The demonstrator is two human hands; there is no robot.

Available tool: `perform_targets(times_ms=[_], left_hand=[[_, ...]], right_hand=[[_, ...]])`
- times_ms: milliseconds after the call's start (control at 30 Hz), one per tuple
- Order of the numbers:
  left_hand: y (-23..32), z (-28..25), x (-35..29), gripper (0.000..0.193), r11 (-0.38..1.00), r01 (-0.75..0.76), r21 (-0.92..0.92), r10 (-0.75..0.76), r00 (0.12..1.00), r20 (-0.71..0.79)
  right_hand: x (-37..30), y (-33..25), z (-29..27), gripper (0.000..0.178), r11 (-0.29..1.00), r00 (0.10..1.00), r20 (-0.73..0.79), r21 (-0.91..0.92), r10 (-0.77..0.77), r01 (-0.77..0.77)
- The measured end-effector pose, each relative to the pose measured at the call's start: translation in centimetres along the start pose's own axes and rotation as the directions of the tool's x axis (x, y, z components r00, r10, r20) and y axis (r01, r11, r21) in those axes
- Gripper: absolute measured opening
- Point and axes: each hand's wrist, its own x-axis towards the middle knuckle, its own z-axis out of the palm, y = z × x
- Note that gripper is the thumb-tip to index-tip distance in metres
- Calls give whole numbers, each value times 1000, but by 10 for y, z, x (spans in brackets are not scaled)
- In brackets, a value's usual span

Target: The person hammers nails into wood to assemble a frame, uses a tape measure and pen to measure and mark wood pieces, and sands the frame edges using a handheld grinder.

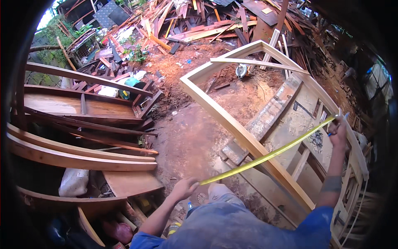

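A yellow tape measure (271, 154) is drawn out between my two hands, passing over the near-left rail of a pale wooden frame (232, 124). My left hand (185, 189) is closed on the tape's lower end, in front of my body and left of the frame. My right hand (338, 131) grips the other end at the frame's right rail. Something small and blue shows by the right fingers, too little to name. A thin wooden strip (259, 62) lies slantwise across the far corner of the frame. The tape's case cannot be made out.
Under the frame are a worn plank (269, 114) and a workbench top (296, 120) with nails on it. A circular saw (241, 71) sits beyond. At left, dark wooden frames (83, 114) and pale beams (78, 155) are stacked. Scrap wood (199, 31) is heaped at the back.
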Motion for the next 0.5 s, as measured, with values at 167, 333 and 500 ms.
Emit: perform_targets(times_ms=[167, 333, 500], left_hand=[[-125, -80, 6, 27, 986, 122, 114, -124, 992, 13], [-130, -182, 34, 24, 968, 201, 147, -193, 979, -68], [-84, -268, 105, 29, 904, 370, 213, -388, 920, 48]], right_hand=[[156, -104, -90, 18, 936, 897, -322, 78, -302, 343], [210, 5, 2, 19, 965, 922, -293, -135, -255, 224], [161, 130, 200, 26, 835, 975, -166, -549, -148, 34]])
